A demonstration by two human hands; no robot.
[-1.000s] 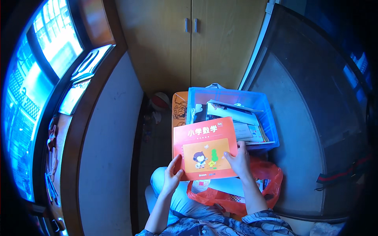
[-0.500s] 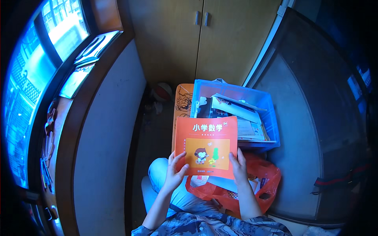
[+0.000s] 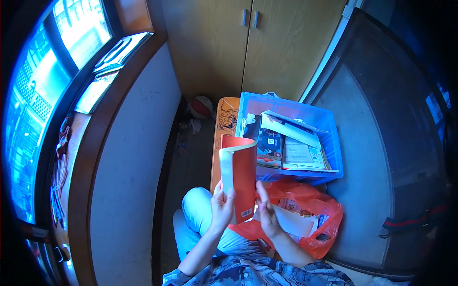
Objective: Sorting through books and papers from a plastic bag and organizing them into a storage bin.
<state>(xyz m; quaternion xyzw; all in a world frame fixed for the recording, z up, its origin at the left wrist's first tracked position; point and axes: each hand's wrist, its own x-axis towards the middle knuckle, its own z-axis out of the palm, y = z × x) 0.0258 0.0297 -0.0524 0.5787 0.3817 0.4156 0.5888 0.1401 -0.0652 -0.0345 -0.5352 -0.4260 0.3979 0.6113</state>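
Observation:
A red-orange paperback book (image 3: 243, 181) stands upright over my lap, turned so that its back cover, with a barcode near the bottom, and its pale edge show. My left hand (image 3: 223, 207) is closed around its lower left part, thumb in front. Just off the book's right side is my right hand (image 3: 268, 217), fingers stretched and apart; whether a fingertip touches the cover I cannot tell. Below and right of it lies a red plastic bag (image 3: 329, 205), its mouth spread around papers. Beyond the book, a clear blue plastic bin (image 3: 338, 145) holds books and papers.
The bin rests on an orange table (image 3: 224, 107) with a dark tangled cord. On the left, a window ledge (image 3: 78, 143) carries papers and pens. A ball (image 3: 200, 107) lies on the floor by the wooden cabinet (image 3: 210, 47). A dark-framed panel (image 3: 367, 143) leans at right.
The book has turned from its front cover facing me to its back cover and edge. My right hand has come off the book's right edge and opened.

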